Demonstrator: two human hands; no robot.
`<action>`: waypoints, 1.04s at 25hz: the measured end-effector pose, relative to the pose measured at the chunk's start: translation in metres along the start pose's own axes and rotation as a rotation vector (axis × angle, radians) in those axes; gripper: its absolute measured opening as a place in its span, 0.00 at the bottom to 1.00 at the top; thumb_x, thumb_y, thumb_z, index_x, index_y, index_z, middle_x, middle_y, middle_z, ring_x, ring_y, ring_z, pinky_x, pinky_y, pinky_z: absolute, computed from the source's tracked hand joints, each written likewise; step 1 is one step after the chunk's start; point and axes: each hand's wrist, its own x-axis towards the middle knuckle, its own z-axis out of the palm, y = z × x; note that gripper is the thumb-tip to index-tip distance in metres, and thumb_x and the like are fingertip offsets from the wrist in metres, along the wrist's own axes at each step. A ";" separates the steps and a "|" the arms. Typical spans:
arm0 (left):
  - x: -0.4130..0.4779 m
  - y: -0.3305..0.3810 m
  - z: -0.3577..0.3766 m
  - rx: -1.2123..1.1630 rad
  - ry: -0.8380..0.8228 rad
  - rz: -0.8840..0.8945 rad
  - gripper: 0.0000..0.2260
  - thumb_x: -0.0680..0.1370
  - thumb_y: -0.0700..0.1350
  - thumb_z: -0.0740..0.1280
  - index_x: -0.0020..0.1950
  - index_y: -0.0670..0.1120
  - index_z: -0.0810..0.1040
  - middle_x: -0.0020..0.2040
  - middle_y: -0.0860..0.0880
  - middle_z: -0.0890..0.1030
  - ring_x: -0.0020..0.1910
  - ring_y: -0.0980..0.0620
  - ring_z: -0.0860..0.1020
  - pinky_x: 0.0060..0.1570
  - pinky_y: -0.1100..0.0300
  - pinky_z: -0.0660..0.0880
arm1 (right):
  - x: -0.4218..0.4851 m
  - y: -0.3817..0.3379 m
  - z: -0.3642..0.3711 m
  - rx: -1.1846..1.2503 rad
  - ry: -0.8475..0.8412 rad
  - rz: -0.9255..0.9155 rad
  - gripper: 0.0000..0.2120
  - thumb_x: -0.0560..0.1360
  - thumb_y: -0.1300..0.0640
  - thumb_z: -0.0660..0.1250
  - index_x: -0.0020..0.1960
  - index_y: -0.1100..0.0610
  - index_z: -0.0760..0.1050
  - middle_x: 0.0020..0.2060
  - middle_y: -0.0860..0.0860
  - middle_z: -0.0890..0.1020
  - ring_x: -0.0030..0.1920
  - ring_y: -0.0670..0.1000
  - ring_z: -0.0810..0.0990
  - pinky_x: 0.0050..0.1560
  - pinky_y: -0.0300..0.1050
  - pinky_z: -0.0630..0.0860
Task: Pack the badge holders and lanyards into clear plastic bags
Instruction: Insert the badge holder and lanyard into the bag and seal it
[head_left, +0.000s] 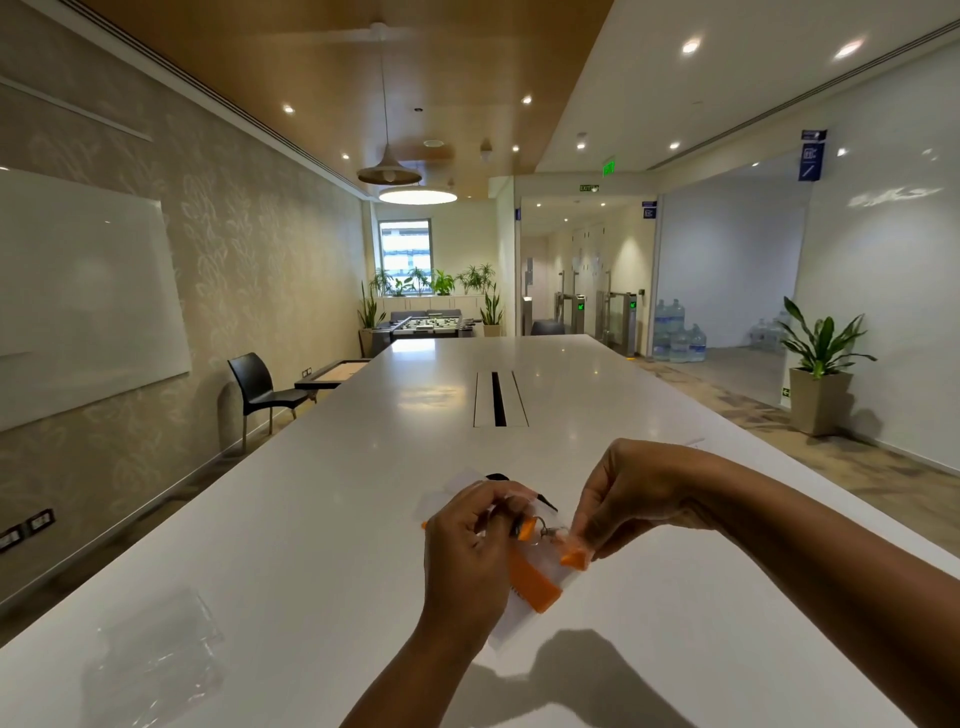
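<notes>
Over the near part of the white table, both hands hold a clear plastic bag with an orange lanyard inside it. My left hand grips the bag's left side near the lanyard's metal clip. My right hand pinches the bag's right edge, where a folded orange end shows. A black piece and more clear plastic peek out behind my left hand. I cannot make out a badge holder.
Several empty clear bags lie on the table at the near left. A cable slot sits in the table's middle. A black chair stands left of the table, a potted plant to the right.
</notes>
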 end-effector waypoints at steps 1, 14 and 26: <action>-0.001 0.000 -0.001 -0.005 0.027 0.026 0.14 0.78 0.38 0.65 0.41 0.57 0.79 0.41 0.63 0.81 0.47 0.64 0.79 0.42 0.75 0.75 | 0.000 0.001 0.001 0.003 -0.020 0.010 0.05 0.71 0.67 0.73 0.46 0.66 0.83 0.40 0.58 0.87 0.44 0.55 0.86 0.46 0.43 0.83; 0.009 -0.002 -0.004 0.264 0.124 0.590 0.19 0.80 0.53 0.59 0.43 0.43 0.83 0.40 0.48 0.84 0.37 0.53 0.81 0.35 0.62 0.80 | 0.007 0.013 0.023 0.041 0.044 -0.200 0.11 0.69 0.66 0.75 0.50 0.62 0.80 0.41 0.62 0.86 0.39 0.56 0.87 0.38 0.40 0.82; 0.012 -0.012 0.001 0.083 -0.022 0.420 0.07 0.76 0.44 0.64 0.44 0.46 0.82 0.43 0.52 0.82 0.43 0.57 0.80 0.42 0.63 0.79 | 0.007 0.036 0.026 -0.049 0.341 -0.394 0.05 0.69 0.60 0.74 0.35 0.55 0.85 0.30 0.53 0.84 0.30 0.44 0.77 0.33 0.37 0.74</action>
